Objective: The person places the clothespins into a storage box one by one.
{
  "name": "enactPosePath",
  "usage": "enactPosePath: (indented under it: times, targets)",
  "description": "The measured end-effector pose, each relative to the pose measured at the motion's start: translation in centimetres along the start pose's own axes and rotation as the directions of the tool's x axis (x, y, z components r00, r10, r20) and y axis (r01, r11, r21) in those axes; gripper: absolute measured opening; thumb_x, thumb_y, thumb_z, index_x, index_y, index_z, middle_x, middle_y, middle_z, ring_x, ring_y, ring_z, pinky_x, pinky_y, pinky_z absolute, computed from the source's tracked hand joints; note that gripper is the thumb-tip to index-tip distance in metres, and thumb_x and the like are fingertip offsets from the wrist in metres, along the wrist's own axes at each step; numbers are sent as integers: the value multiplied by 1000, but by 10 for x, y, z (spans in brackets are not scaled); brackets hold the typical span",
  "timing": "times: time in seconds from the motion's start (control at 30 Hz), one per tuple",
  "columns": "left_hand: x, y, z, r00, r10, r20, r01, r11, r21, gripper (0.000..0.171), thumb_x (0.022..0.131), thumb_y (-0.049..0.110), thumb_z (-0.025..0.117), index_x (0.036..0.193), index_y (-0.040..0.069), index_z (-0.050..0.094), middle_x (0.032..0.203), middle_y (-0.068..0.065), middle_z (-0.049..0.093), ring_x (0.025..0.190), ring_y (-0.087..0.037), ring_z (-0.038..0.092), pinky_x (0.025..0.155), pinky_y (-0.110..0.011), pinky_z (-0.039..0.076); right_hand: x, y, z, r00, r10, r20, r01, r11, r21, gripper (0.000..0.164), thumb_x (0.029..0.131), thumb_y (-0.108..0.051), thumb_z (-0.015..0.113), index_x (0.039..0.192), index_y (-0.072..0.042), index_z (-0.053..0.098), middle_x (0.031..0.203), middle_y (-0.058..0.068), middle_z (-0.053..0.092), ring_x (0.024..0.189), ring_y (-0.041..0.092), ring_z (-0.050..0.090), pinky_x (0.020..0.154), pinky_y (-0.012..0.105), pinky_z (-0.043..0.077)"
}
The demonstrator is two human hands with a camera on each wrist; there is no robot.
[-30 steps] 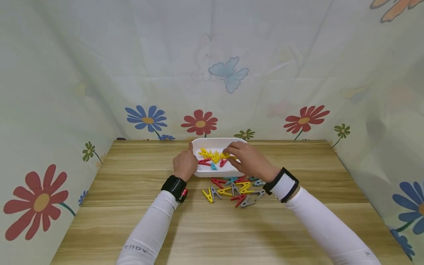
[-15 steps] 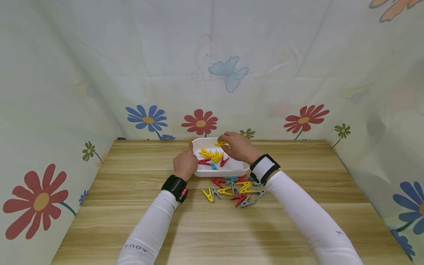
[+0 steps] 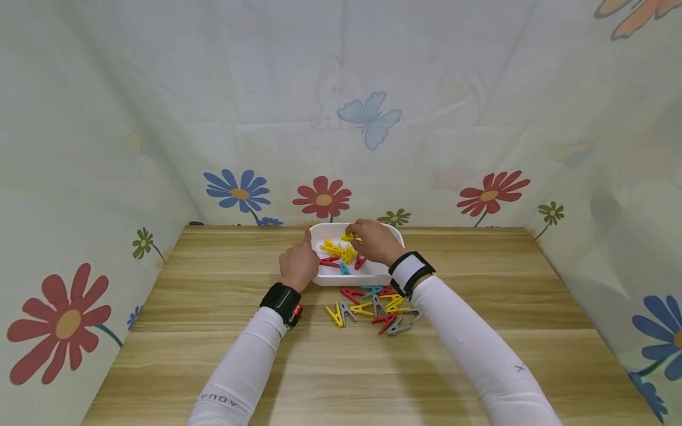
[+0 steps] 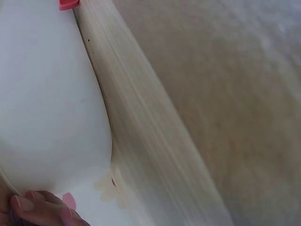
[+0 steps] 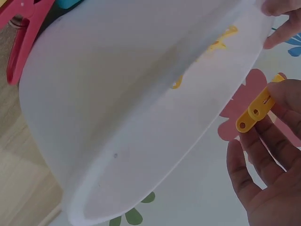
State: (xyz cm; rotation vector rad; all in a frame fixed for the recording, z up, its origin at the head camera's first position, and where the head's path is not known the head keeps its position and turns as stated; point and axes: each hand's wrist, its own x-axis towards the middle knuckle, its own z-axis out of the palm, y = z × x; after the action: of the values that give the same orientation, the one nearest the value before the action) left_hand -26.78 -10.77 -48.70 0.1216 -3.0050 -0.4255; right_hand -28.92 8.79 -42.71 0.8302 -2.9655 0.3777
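A white plastic tub (image 3: 367, 281) stands near the table's back edge. My left hand (image 3: 299, 261) holds its left rim, and fingers (image 4: 40, 207) of that hand appear at the rim in the left wrist view. Over the tub, my right hand (image 3: 375, 242) pinches a yellow clothespin (image 5: 256, 108) between thumb and fingers. Inside the tub lie several yellow clothespins (image 3: 335, 248), a red clothespin (image 3: 330, 261) at the left, another red clothespin (image 3: 360, 261) partly behind the right hand, and a blue clothespin (image 3: 344, 269).
In front of the tub lies a loose heap of clothespins: yellow (image 3: 362, 309), red (image 3: 383, 321), grey (image 3: 377, 304) and blue (image 3: 372, 290). They rest on a wooden table (image 3: 330, 367). Flower-printed cloth (image 3: 266, 118) rises behind and at both sides.
My right hand has lifted the yellow clothespin from the tub's right part, carried it back and left, then lowered it slightly. The left hand stays on the rim.
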Motion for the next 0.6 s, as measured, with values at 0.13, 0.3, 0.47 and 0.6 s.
enactPosePath:
  times: [0.13, 0.3, 0.47, 0.6]
  targets:
    - [-2, 1, -2, 1000, -6, 19, 7, 1000, -20, 63, 94, 25, 56, 153, 12, 37, 65, -9, 59, 53, -24, 55, 56, -40, 51, 1, 0, 5, 999, 21, 43, -21, 1000, 12, 40, 93, -25, 66, 131, -13, 61, 126, 10, 65, 112, 28, 63, 98, 42, 51]
    - [-2, 2, -4, 1000, -2, 26, 3, 1000, -21, 62, 95, 25, 55, 153, 12, 36, 66, -9, 60, 54, -24, 56, 57, -40, 52, 1, 2, 10, 994, 49, 101, -49, 999, -3, 74, 90, -39, 69, 153, -23, 34, 155, 10, 41, 141, 33, 41, 113, 50, 36]
    - [-2, 2, -6, 1000, 1, 13, -1, 1000, -21, 61, 95, 24, 55, 152, 12, 37, 63, -8, 57, 53, -23, 55, 55, -39, 51, -3, 0, 10, 996, 18, 84, -17, 1000, -16, 83, 87, -45, 70, 156, -24, 28, 160, 10, 31, 145, 33, 35, 116, 51, 32]
    - [-3, 1, -6, 1000, 0, 15, 0, 1000, -26, 61, 95, 24, 55, 152, 11, 37, 64, -9, 58, 52, -23, 55, 54, -40, 50, -9, -4, 3, 997, -20, 68, 21, 999, -24, 84, 87, -46, 70, 156, -23, 28, 160, 11, 30, 145, 34, 35, 116, 54, 30]
